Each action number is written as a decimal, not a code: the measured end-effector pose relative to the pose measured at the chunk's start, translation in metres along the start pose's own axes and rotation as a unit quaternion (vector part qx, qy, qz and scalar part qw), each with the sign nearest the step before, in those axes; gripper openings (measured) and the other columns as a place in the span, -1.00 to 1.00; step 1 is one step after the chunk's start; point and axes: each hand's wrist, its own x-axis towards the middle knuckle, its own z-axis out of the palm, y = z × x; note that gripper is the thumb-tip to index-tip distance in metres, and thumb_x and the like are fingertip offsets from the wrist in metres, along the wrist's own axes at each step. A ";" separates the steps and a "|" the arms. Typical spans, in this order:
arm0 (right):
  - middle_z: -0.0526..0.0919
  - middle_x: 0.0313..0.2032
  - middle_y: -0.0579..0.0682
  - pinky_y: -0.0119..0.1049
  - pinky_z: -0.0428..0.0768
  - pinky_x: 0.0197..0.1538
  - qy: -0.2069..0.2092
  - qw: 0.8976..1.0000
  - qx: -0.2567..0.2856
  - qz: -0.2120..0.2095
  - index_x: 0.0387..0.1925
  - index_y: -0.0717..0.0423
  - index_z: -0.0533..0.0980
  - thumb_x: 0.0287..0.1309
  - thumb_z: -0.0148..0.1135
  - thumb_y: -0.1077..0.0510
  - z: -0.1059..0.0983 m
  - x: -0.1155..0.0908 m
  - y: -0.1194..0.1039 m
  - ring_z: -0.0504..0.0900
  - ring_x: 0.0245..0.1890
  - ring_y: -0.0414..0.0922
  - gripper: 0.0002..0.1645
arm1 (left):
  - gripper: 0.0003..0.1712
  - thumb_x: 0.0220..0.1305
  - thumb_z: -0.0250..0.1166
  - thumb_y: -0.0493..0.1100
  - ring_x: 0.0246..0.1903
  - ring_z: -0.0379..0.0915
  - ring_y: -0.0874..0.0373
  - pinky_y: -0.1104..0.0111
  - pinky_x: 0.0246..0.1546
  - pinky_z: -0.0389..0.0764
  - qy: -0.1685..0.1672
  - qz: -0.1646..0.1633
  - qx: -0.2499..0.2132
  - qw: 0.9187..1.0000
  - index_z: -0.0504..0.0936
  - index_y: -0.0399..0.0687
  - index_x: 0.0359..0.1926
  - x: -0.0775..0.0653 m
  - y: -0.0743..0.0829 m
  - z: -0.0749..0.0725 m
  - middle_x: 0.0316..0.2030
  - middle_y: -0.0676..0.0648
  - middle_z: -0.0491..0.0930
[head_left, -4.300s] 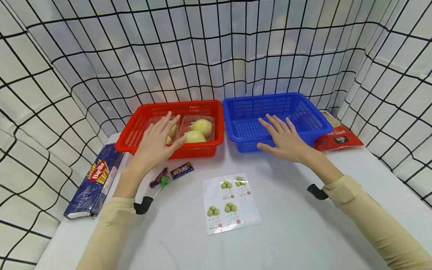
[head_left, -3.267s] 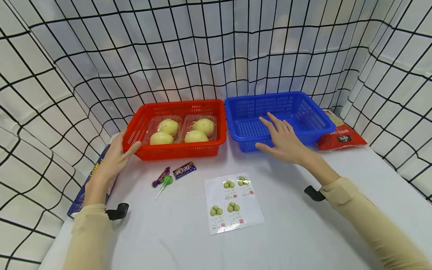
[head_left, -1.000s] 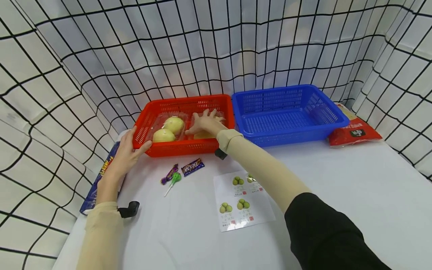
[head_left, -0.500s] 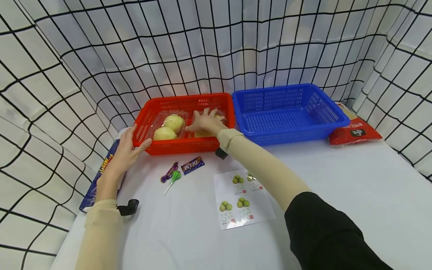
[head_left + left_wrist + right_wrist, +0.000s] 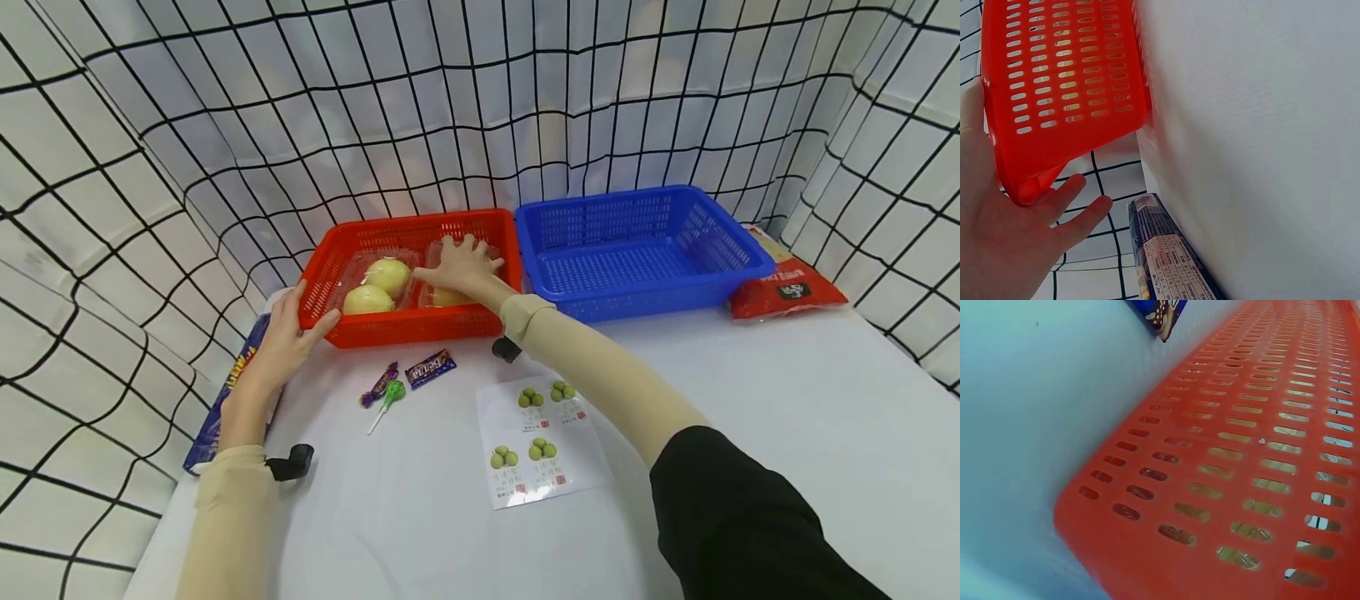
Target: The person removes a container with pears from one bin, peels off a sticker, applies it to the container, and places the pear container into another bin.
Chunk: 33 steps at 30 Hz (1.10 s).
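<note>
In the head view my left hand [image 5: 283,346] holds the left front corner of the red basket [image 5: 408,327], thumb along the front rim and fingers at the side. The left wrist view shows that hand [image 5: 1016,244] by the basket's corner [image 5: 1016,150]. My right hand [image 5: 461,271] reaches inside the basket, fingers spread over a clear plastic pack [image 5: 450,297] of pale yellow fruit, mostly hidden under it. To its left lies another pack with two round pale yellow fruits [image 5: 387,275]. The right wrist view shows only the basket's slotted wall [image 5: 1229,456] and a wrapper corner, not the hand.
A blue basket [image 5: 637,300] stands beside the red one, with a red bag [image 5: 795,287] to its right. In front lie wrapped candies [image 5: 430,369], a green lollipop [image 5: 393,392] and a fruit-printed sheet [image 5: 540,454]. A blue Barilla spaghetti box [image 5: 225,400] sits left; black netting surrounds the table.
My left hand has moved from above the fruit to the red basket's left corner. My right hand has gone from over the blue basket to the right-hand fruit pack, shifting slightly since.
</note>
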 end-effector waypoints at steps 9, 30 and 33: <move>0.07 0.55 0.22 0.53 0.02 0.50 0.025 0.998 0.062 -0.023 0.55 -0.14 0.15 0.22 0.17 -0.46 0.002 0.006 0.004 0.01 0.58 0.33 0.01 | 0.14 0.47 0.08 0.36 0.53 -0.15 -0.50 -0.47 0.41 0.07 0.001 0.001 0.010 1.000 -0.38 -0.05 0.66 -0.001 0.000 0.001 0.61 -0.40 -0.30; 0.05 0.61 -0.01 0.58 0.04 0.45 0.055 0.976 0.137 -0.158 0.55 -0.31 0.17 0.21 0.12 -0.29 -0.072 -0.028 0.004 0.10 0.58 0.13 -0.11 | 0.12 0.48 0.05 0.35 0.54 -0.19 -0.51 -0.48 0.42 0.03 0.006 0.004 0.017 1.000 -0.36 -0.08 0.65 -0.001 0.002 -0.002 0.61 -0.42 -0.30; 0.06 0.61 -0.02 0.60 0.03 0.43 0.068 0.972 0.122 -0.190 0.54 -0.31 0.20 0.18 0.17 -0.25 -0.075 -0.046 0.008 0.10 0.58 0.10 -0.11 | 0.12 0.48 0.05 0.35 0.53 -0.18 -0.51 -0.49 0.41 0.03 0.006 0.003 0.016 1.000 -0.36 -0.09 0.65 -0.001 0.002 -0.001 0.60 -0.43 -0.30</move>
